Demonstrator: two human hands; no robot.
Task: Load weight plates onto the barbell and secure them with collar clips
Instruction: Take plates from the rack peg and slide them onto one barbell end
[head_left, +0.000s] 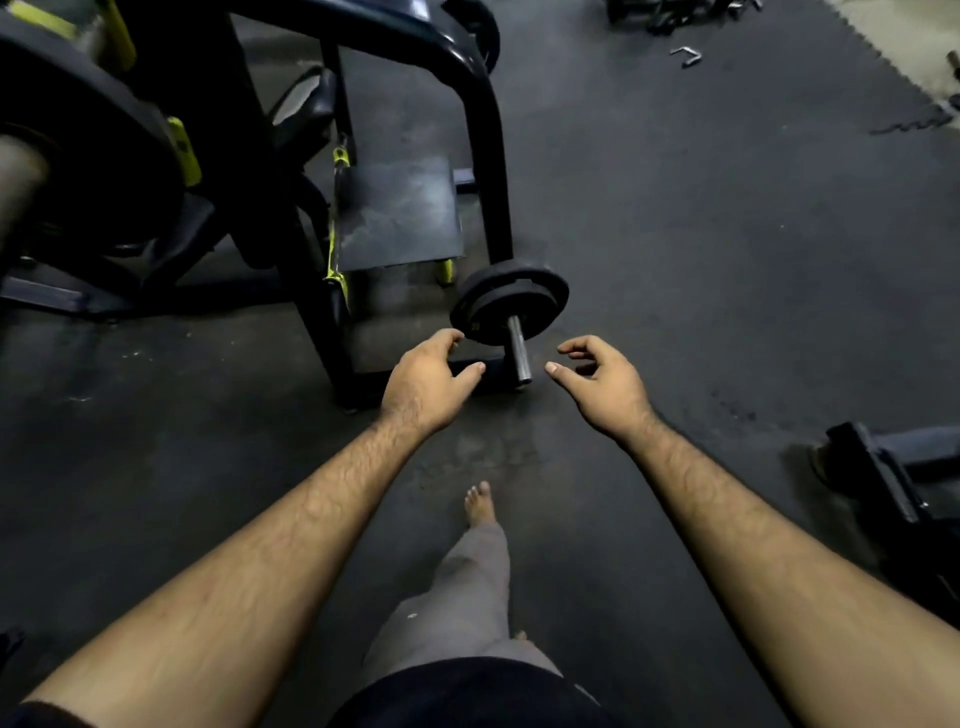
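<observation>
Just above frame centre, the barbell end sticks out toward the camera, its bare steel sleeve pointing to approx 6 o'clock. Two black weight plates sit stacked on the sleeve at its far end, tilted, the smaller one nearer the camera and the larger behind it. No collar clip shows on the sleeve in front of the plates; sleeve tip hangs just over a black base bar of the machine frame.

Left hand is at 9 o'clock of the sleeve, grip open w/ fingers curled, holding nothing; its fingertips are right at the lower-left rim of the plates, contact can't be told. Right hand is at 3 o'clock of the sleeve, a bit further off, grip also open and empty, thumb pointing toward the sleeve tip. Both forearms reach in from the bottom corners.

At 6 o'clock of the barbell, a bare foot and a grey trouser leg rest on the dark rubber floor. Machine frame, black w/ yellow-green accents, fills the area from 9 to 12 o'clock, incl. a flat dark footplate right behind the plates. Big black plate is at far 10 o'clock, blurred. Another black stand sits at 4 o'clock. Small metal part lies at 1 o'clock, too small to identify.
</observation>
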